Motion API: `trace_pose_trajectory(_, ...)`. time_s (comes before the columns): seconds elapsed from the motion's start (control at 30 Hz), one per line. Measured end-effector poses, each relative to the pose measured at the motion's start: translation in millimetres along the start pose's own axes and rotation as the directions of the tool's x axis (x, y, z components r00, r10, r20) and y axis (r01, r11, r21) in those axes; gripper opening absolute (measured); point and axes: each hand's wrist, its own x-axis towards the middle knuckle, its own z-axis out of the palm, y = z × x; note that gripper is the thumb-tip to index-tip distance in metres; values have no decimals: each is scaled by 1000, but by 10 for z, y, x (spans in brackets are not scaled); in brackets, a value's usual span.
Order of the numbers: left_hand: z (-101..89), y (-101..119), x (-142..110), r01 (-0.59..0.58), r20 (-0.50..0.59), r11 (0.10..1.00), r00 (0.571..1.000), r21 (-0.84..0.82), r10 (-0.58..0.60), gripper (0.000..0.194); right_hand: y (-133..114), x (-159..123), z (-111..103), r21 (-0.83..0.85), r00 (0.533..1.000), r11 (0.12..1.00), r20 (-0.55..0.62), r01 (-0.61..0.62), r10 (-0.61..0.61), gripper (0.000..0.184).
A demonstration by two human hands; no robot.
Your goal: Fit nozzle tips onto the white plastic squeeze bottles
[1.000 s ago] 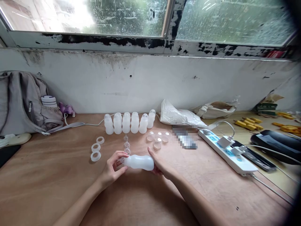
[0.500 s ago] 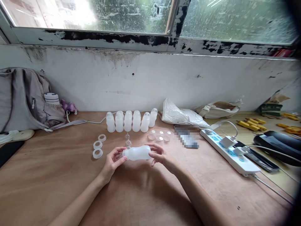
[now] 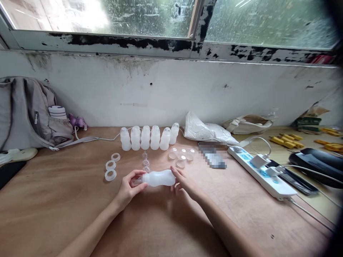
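A frosted white baby bottle (image 3: 160,178) lies sideways in the air between my two hands, its clear narrow end to the left. My left hand (image 3: 132,185) is closed round that end and the threaded neck. At the base, my right hand (image 3: 187,182) has its thumb against the bottle, with the lower fingers curled and slightly blurred. Just behind the bottle is a column of clear nipples (image 3: 145,162), partly covered by it. To the left lie three white collar rings (image 3: 110,165). Several clear round discs (image 3: 180,163) are on the right.
Several frosted bottles (image 3: 145,138) stand in a row near the wall. A grey backpack (image 3: 26,110) sits at the left. Along the right are a white plastic bag (image 3: 198,127), a power strip (image 3: 257,169) with plugged-in chargers, and a black object (image 3: 316,167).
The bottle has moved slightly right and toward me, uncovering more of the nipples and a front disc. My right hand's thumb has shifted up on the base.
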Motion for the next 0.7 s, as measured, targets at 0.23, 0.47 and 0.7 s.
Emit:
trace_pose_trajectory(0.23, -33, 13, 26, 40, -45, 998, 998, -53, -43, 33, -4, -9, -35, 84, 985, 991, 123, 108, -118, 45)
trace_pose_trajectory(0.47, -22, 23, 35, 40, -12, 996, 999, -86, -41, 40, -57, -57, 31, 98, 978, 984, 135, 149, -161, 56)
trace_pose_trajectory(0.7, -18, -42, 28, 85, 19, 995, 996, -45, -84, 40, 7, -5, 61, -10, 988, 992, 83, 129, -128, 40)
